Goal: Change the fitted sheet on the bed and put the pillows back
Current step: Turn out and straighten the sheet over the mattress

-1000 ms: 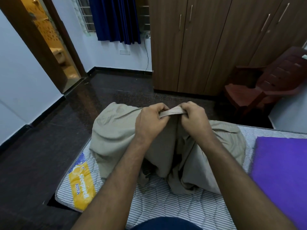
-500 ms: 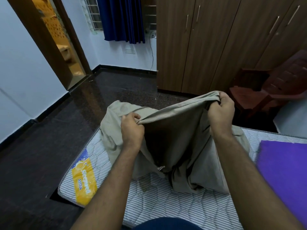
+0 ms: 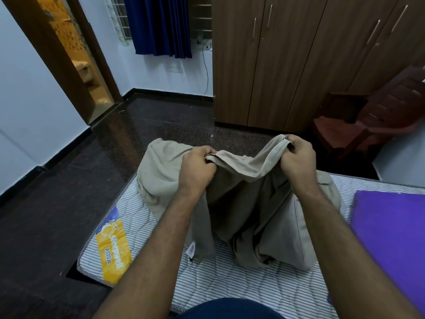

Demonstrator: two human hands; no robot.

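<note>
- A bedroom in a home.
- A bare striped mattress (image 3: 230, 279) with a yellow brand label (image 3: 113, 247) lies at the near side, with a crumpled beige sheet (image 3: 259, 212) heaped on it.
- A tall brown wooden wardrobe (image 3: 299, 61) with long metal handles stands against the far wall.
- A dark blue curtain (image 3: 158, 24) hangs over a barred window.
- An open doorway (image 3: 76, 54) at left shows a tiled room beyond.
- A dark red plastic chair (image 3: 377, 116) stands on the polished dark floor (image 3: 69, 192).
</note>
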